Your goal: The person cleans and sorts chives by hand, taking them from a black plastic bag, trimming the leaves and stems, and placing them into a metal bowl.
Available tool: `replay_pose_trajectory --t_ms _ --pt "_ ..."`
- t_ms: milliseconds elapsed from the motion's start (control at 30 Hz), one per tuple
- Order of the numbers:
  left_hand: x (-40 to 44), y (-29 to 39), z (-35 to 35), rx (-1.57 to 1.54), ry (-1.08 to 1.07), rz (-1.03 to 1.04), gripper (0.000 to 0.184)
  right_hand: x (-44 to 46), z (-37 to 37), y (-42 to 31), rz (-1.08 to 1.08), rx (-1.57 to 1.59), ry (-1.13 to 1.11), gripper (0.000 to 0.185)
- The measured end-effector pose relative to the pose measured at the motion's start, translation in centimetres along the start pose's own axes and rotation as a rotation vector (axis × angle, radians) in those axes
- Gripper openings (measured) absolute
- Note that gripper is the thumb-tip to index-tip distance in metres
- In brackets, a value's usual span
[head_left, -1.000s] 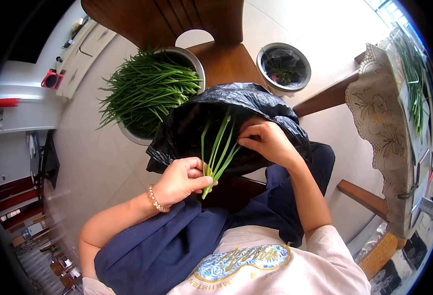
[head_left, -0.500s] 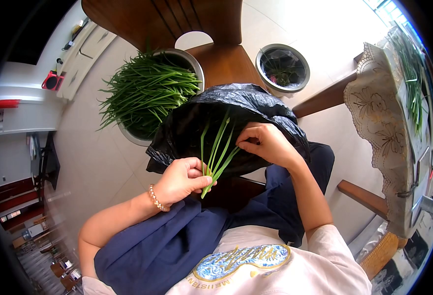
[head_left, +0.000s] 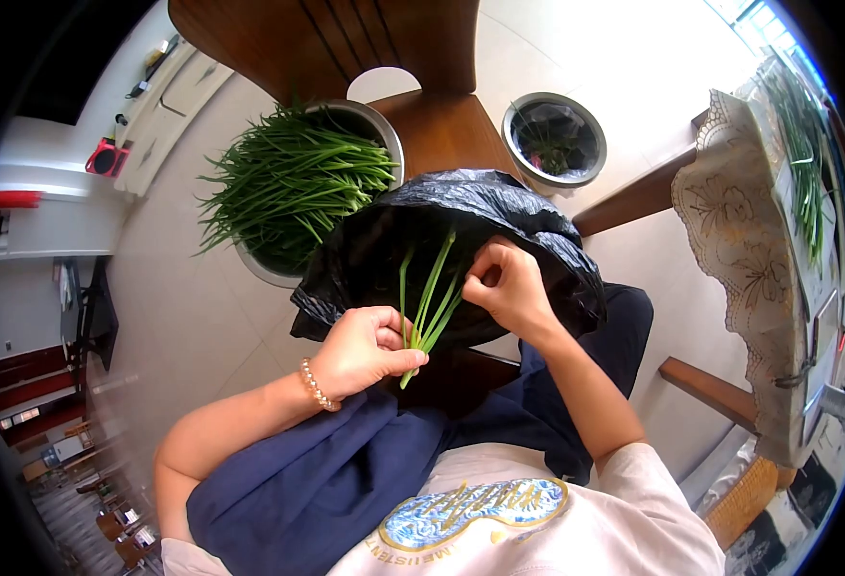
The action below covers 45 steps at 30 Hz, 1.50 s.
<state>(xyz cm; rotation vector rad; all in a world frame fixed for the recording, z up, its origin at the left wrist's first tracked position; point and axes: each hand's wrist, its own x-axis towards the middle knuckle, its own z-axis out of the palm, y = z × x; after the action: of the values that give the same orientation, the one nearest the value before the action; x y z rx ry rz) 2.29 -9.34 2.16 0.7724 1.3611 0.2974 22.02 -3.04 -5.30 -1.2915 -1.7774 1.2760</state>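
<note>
A few long green chives [head_left: 430, 298] stand fanned out over the mouth of a black plastic bag [head_left: 461, 189]. My left hand [head_left: 360, 355], with a beaded bracelet at the wrist, is closed on their lower ends between thumb and fingers. To the right of the leaves, over the bag's opening, my right hand [head_left: 511, 286] is closed in a pinch, its fingertips beside the rightmost leaf. Whatever it grips, if anything, is too small or hidden to make out. The inside of the bag is dark.
A big heap of chives [head_left: 293, 178] overflows a metal basin [head_left: 389, 130] by a wooden chair [head_left: 451, 130]. A lined bin [head_left: 600, 144] holding scraps stands on the floor. At right is a table with a lace cloth [head_left: 729, 202] and more greens [head_left: 808, 192].
My right hand has shifted slightly up and right, its wrist turning so the fingers point more upward. The left hand keeps the chives, moved a little right.
</note>
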Motion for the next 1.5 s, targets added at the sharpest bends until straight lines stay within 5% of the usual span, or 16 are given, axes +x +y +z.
replay_pose_trajectory --t_ms 67,133,267,467,600,667,800,1500 --pt "0.2 0.2 0.1 0.03 0.027 0.013 0.021 -0.1 1.1 0.7 0.108 0.106 0.148 0.016" --pt "0.3 0.4 0.2 0.021 0.074 0.083 0.021 0.0 1.5 1.6 -0.002 0.016 0.222 0.016" --pt "0.0 -0.2 0.1 -0.011 0.042 -0.013 0.02 0.8 -0.2 3.6 0.243 0.037 0.358 0.011" --pt "0.3 0.1 0.3 -0.082 0.037 -0.013 0.018 -0.5 0.1 5.4 0.179 -0.343 0.241 0.019" --pt "0.9 -0.8 -0.2 -0.188 0.042 0.007 0.019 -2.6 0.2 3.2 0.2 -0.185 0.196 0.027" --pt "1.2 -1.0 -0.2 -0.201 0.058 -0.009 0.019 -3.5 0.3 1.3 0.456 0.541 -0.236 0.029" --pt "1.5 -1.2 0.2 -0.193 0.139 0.022 0.015 -4.7 2.2 -2.0 0.479 0.789 -0.382 0.026" --pt "1.6 -1.1 0.4 -0.195 0.126 -0.059 0.02 -5.0 3.6 -2.0 0.611 1.042 -0.262 0.018"
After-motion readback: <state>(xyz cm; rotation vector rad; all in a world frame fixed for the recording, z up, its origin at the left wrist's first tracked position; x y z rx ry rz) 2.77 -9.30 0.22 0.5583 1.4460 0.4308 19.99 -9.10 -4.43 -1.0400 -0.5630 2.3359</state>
